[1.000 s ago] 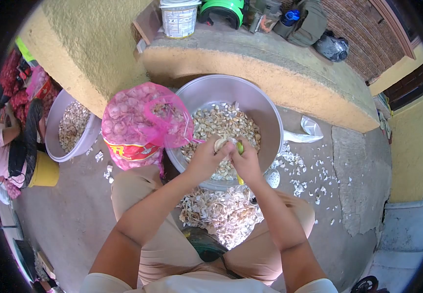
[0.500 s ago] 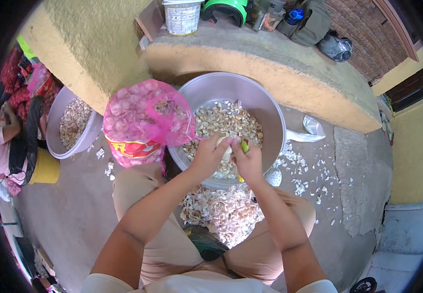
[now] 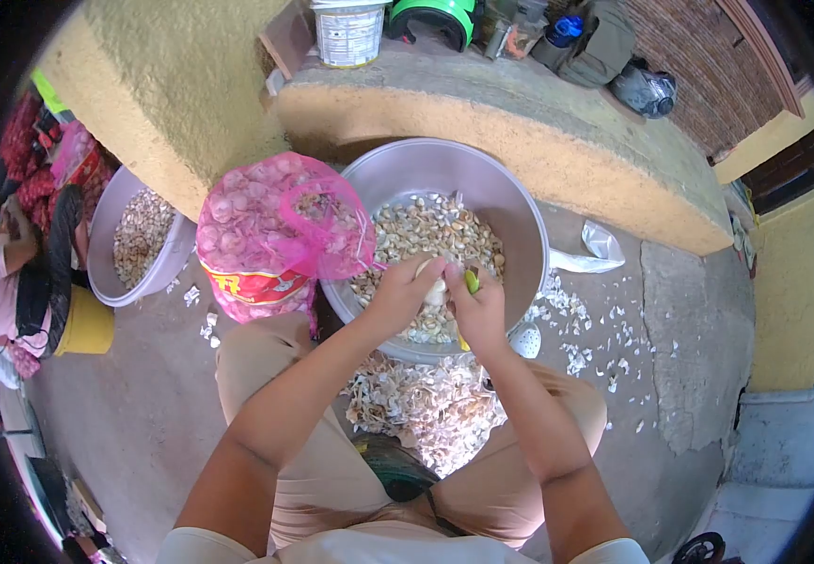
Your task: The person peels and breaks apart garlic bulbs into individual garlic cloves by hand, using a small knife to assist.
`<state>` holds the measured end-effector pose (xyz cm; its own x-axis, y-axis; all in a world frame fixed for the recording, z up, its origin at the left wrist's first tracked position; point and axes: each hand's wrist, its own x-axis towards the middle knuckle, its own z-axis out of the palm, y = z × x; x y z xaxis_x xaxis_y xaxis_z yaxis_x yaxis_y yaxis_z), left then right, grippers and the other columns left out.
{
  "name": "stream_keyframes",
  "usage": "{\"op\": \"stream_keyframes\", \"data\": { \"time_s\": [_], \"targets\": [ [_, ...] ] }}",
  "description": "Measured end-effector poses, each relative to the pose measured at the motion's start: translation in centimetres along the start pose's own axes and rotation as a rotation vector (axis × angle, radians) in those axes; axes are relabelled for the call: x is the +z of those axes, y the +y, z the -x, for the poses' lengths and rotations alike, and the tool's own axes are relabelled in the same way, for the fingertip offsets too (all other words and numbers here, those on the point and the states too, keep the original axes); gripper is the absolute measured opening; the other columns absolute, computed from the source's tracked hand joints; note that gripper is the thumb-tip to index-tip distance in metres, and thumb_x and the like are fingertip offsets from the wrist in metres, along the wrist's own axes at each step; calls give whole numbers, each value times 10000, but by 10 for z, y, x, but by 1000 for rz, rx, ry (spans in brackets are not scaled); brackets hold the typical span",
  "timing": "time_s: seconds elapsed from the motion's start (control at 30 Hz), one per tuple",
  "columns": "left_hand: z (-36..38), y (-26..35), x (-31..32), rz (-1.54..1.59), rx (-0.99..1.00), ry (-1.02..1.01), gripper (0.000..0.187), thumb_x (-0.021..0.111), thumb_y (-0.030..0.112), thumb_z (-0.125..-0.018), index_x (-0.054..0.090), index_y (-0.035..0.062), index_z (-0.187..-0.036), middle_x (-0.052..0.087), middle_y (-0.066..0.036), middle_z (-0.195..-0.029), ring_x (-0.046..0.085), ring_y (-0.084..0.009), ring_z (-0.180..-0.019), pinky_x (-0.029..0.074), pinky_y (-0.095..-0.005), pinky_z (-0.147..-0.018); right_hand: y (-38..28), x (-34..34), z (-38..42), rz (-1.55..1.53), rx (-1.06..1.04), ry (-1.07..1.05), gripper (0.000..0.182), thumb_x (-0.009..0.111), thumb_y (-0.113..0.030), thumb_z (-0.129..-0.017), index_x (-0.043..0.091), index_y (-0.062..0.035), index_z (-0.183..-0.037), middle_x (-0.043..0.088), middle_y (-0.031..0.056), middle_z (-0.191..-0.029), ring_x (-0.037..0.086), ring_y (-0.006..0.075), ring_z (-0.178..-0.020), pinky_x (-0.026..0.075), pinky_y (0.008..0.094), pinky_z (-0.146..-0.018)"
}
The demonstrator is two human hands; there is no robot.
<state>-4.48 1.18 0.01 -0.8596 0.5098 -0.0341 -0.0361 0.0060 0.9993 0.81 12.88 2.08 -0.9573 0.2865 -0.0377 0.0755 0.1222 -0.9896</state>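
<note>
Over the near part of a large grey-lilac basin [image 3: 518, 197], my two hands meet. My left hand [image 3: 401, 299] is closed around a whitish garlic bulb [image 3: 434, 285], partly covered by the fingers. My right hand [image 3: 480, 308] grips a small knife with a green and yellow handle [image 3: 472, 280]; its thumb presses against the bulb, and the blade cannot be made out. Loose garlic cloves [image 3: 444, 230] cover the basin's bottom. Left of the basin, a pink mesh sack [image 3: 261, 221] full of garlic bulbs leans against its rim.
Garlic skins [image 3: 426, 404] lie heaped between my legs. A white perforated scoop [image 3: 525, 340] is beside the basin, with skin scraps on the floor. At left, a person [image 3: 7, 273] sits near a second basin [image 3: 148, 289] and a yellow bucket [image 3: 87, 321]. A ledge [image 3: 482, 99] runs behind.
My hands keep their hold on the garlic bulb and knife. They shift only very slightly, with a small movement of the fingers around the bulb.
</note>
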Motion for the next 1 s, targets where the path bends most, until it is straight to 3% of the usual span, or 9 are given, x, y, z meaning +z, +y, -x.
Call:
{"op": "stream_keyframes", "data": {
  "time_s": [0.1,0.2,0.3,0.4,0.5,0.53,0.7,0.9,1.0],
  "targets": [
    [-3,1,0,-93,15,64,300,389,311,-899,533,49,-879,492,12,-636,428,-45,-514,349,-196,-439,-6,-1,-8,93,90,-1,313,520,-282,-846,481,-15,-687,514,46,-529,471,84,-482,371,239,-450],
    [-7,-9,-1,-98,28,75,299,374,305,-905,533,52,-890,483,14,-640,421,-51,-518,347,-203,-447,1,-7,-17,149,67,-9,289,527,-270,-839,511,0,-740,535,65,-560,489,98,-504,396,240,-477],
    [-7,-10,-6,-205,26,64,303,361,303,-909,525,49,-902,477,11,-633,419,-56,-501,349,-202,-438,0,-9,-18,38,98,-58,353,571,-297,-803,535,39,-906,577,122,-677,545,130,-572,430,241,-535],
    [-8,-20,-2,-180,-21,102,290,368,289,-908,519,41,-904,479,0,-625,419,-62,-485,356,-208,-429,17,-5,-14,502,8,-81,550,608,-348,-764,465,84,-1072,587,169,-810,585,158,-651,454,251,-594],
    [-7,-14,5,63,-192,87,268,389,273,-901,520,39,-899,470,-19,-595,439,-67,-485,358,-211,-416,12,-9,-14,427,84,-195,668,622,-380,-744,395,109,-1140,582,182,-863,595,176,-679,460,262,-610],
    [-7,-12,2,-57,-147,52,262,398,262,-897,525,33,-889,483,-29,-600,454,-78,-497,369,-222,-432,7,-10,-15,378,124,-227,692,623,-379,-744,371,112,-1161,581,180,-863,593,176,-669,460,264,-599],
    [-8,-12,-10,-411,108,-77,303,407,254,-888,538,-13,-835,535,-98,-628,511,-154,-565,409,-298,-538,-17,-18,-7,-64,341,-312,662,613,-276,-777,273,81,-1219,554,121,-728,494,104,-474,389,236,-406],
    [-3,14,-12,-469,5,-183,430,356,338,-891,524,-47,-801,516,-155,-633,498,-201,-587,386,-347,-575,-16,-21,1,-325,393,-336,464,594,-224,-797,339,-3,-1115,489,53,-636,391,72,-398,285,203,-341],
    [-4,4,-12,-382,25,-188,439,354,361,-893,522,-26,-774,496,-110,-577,460,-181,-534,382,-339,-529,-24,-25,1,-312,489,-313,385,581,-216,-803,386,-22,-1071,475,44,-637,368,71,-395,258,193,-338]
  ]
}}
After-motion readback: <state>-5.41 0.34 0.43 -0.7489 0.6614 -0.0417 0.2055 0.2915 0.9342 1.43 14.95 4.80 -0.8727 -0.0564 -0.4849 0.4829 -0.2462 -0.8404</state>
